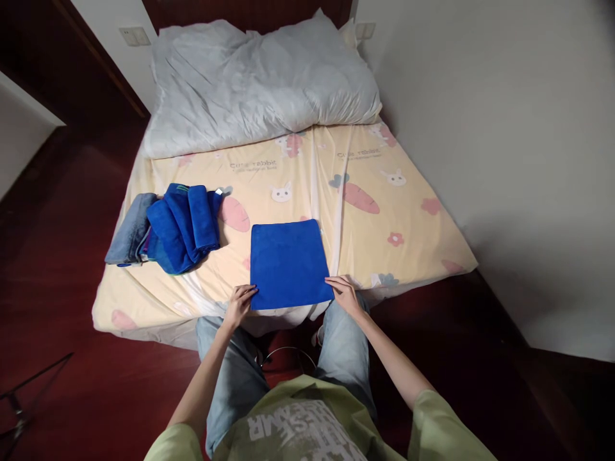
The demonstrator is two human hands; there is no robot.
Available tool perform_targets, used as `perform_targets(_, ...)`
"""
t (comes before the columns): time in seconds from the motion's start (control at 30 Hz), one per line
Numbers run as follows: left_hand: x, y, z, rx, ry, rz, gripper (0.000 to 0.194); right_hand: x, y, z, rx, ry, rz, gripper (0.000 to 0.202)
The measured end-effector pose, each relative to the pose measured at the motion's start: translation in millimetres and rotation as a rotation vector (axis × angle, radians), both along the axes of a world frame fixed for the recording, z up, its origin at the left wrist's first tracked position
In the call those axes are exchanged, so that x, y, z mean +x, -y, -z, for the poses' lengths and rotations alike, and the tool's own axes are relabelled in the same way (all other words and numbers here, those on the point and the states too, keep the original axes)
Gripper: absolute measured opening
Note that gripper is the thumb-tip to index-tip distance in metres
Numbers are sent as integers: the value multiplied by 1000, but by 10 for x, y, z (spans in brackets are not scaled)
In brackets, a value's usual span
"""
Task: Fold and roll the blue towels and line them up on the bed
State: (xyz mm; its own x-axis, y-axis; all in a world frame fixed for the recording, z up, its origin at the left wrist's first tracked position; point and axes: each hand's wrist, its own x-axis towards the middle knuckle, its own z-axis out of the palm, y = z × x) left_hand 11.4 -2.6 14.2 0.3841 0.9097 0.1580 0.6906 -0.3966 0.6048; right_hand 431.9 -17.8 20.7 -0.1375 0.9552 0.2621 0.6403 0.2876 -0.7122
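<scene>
A blue towel (289,262) lies flat on the bed, squared out close to its front edge. At the towel's left edge, near the lower corner, my left hand (241,303) is closed with its fingertips on the cloth. My right hand (344,294) pinches the opposite edge, a little above the lower right corner. The thumbs are mostly hidden. Further left, more blue towels (181,224), some rolled or folded, are heaped together. A folded pair of jeans (132,229) leans against that heap.
The bed (408,224) has a yellow sheet printed with rabbits and carrots. A large white pillow or quilt (269,83) covers its head end. A wall (504,160) runs along the right, and a thin black stand (19,410) is on the floor at lower left.
</scene>
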Motion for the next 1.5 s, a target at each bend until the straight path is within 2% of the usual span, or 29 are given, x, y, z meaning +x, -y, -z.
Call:
perform_targets(0.33, 65, -107, -88, -70, 86, -86, 36, 10, -68, 91, -39, -71, 9, 32)
perform_targets(0.6, 73, -149, -71, -78, 120, -142, 32, 49, -132, 98, -108, -193, 22, 29)
perform_targets(0.8, 89, -248, 4, -134, 202, -256, 35, 45, -269, 171, -209, -303, 137, 25)
perform_targets(0.97, 148, -307, -7, -241, 305, -413, 39, -28, -341, 230, -254, -348, 266, 39)
perform_targets(1.13, 173, -330, -20, -343, 365, -495, 45, -59, -378, 285, -247, -403, 330, 41)
perform_targets(1.33, 139, -304, -30, -342, 329, -464, 40, -51, -388, 274, -275, -476, 343, 46)
perform_targets(1.5, 107, -304, -33, -197, 319, -411, 30, -51, -378, 247, -276, -498, 335, 45)
